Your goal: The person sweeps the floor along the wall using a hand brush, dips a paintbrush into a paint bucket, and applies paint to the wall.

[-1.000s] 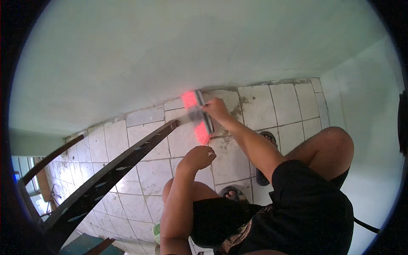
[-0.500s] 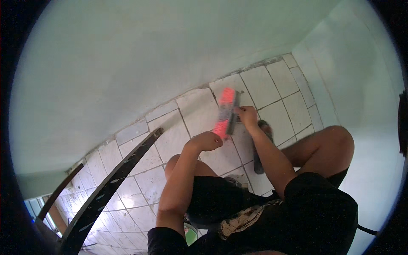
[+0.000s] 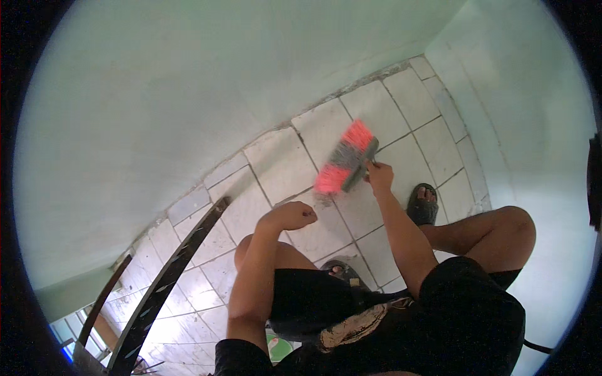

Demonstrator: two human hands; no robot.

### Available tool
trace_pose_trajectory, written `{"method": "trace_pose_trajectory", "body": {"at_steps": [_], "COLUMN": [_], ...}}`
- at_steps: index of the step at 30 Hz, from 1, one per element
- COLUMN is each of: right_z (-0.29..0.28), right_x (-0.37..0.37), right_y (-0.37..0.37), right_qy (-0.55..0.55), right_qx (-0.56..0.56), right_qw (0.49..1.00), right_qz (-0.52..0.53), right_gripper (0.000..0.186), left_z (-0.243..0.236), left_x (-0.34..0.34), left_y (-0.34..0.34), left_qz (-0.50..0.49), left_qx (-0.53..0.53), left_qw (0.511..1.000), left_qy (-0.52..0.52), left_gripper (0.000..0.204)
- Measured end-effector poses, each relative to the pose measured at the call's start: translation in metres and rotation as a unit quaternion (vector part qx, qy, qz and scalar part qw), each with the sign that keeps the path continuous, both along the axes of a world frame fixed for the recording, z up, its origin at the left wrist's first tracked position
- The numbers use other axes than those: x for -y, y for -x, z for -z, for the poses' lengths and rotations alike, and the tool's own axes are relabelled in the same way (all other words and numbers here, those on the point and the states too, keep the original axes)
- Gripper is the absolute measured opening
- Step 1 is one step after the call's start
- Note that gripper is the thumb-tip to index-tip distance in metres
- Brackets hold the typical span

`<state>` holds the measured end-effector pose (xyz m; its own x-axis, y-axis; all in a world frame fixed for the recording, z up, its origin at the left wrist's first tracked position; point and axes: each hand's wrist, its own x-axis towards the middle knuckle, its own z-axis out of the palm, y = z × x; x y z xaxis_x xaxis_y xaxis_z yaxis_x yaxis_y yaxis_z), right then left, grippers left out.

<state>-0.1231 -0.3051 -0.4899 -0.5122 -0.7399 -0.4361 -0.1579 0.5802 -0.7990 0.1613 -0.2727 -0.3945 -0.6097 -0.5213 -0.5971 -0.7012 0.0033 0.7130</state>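
My right hand (image 3: 379, 177) grips a brush (image 3: 343, 160) with pink and grey bristles and a grey back, low over white floor tiles (image 3: 279, 160) near the wall. My left hand (image 3: 293, 216) is closed, held below and left of the brush without touching it; whatever its fingers may hold is hidden. My sandalled feet (image 3: 423, 203) are on the tiles beneath me, knees bent.
Pale green walls (image 3: 219, 75) meet at a corner beyond the brush, with another wall surface to my right. A dark, paint-spotted beam (image 3: 172, 279) slants along my left, beside a thinner dark bar (image 3: 103, 301). A green container (image 3: 279, 348) is partly visible behind my left arm.
My right hand and the brush have moved rightward along the floor, the brush now tilted more. The view has shifted toward the right corner. My left hand has risen slightly, still closed.
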Motion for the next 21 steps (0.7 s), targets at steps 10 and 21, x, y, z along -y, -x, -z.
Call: {"method": "trace_pose_trajectory", "body": {"at_steps": [10,21], "right_z": [-0.065,0.016], "right_x": [0.003,-0.049], "right_y": [-0.039,-0.067], "right_qy": [0.02,-0.015], "right_qx": [0.041,-0.128], "right_qw": [0.968,0.905], "right_qz": [-0.246,-0.406], "right_gripper": [0.036,0.043], "left_z": [-0.037,-0.044], "left_x": [0.016,0.011], "left_y": [0.005,0.005], "left_qz": [0.027,0.081], "left_qx": [-0.019,-0.043], "left_qw": [0.999,0.991], "left_qy": [-0.044,-0.094], "left_gripper": [0.031,0.03]}}
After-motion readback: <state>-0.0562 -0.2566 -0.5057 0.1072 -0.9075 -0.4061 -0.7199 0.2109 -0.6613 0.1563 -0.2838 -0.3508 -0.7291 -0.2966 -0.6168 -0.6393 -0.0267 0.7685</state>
